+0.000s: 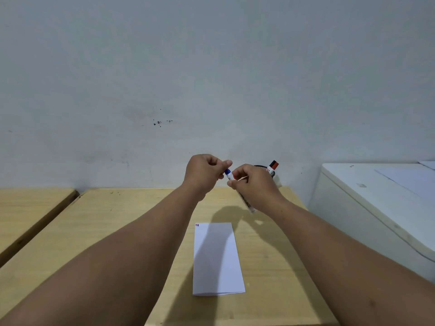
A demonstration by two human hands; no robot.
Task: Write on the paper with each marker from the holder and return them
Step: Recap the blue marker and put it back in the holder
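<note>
Both my hands are raised above the far half of the wooden table point(117, 231). My right hand point(254, 187) grips the white barrel of a blue marker point(246, 201), which slants down toward me. My left hand point(204, 175) pinches the marker's blue cap end point(227, 172). A folded white paper point(216, 260) lies flat below, with small red marks in its top left corner point(197, 224). Behind my right hand stands a dark holder point(267, 169), mostly hidden, with a red-capped marker point(273, 166) sticking out of it.
A white cabinet top point(376, 196) with a sheet of paper point(409, 180) on it sits to the right. Left of the table, across a gap, is a second wooden table point(30, 208). A pale wall point(211, 78) rises right behind both tables.
</note>
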